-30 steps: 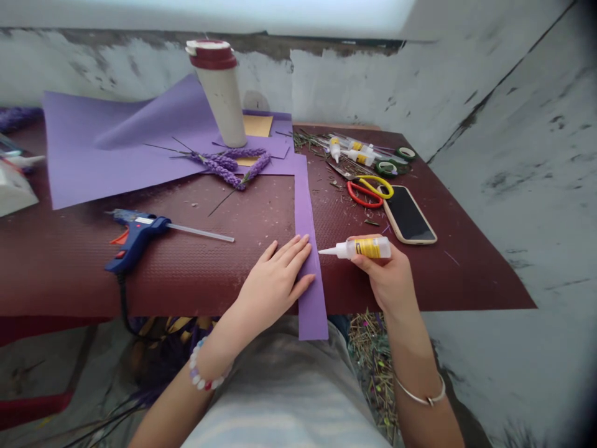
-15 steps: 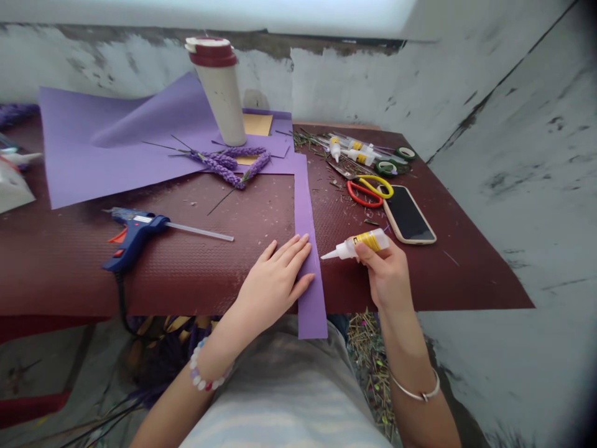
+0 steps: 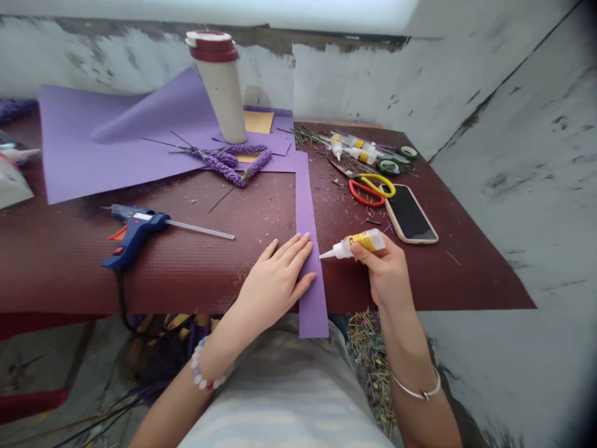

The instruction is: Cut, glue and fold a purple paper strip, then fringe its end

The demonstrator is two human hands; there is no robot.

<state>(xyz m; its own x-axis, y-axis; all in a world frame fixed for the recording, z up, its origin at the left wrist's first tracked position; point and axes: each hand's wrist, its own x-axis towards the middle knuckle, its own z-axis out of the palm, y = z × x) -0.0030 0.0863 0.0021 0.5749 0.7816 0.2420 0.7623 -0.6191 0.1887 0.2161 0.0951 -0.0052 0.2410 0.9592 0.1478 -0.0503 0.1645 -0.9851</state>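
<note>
One smooth purple paper strip (image 3: pixel 308 249)

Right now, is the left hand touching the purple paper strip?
Touching. The head view shows the left hand lying flat with its fingertips on the purple paper strip.

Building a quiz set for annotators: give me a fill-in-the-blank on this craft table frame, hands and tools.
1. The right hand holds a small clear glue bottle with a ____ label.
2. The left hand lies flat on the long ____ paper strip.
3. The blue hot glue gun lies on the dark red table to the ____ of that strip.
4. The red and yellow scissors lie beside a black ____.

Missing words: yellow; purple; left; phone
</note>
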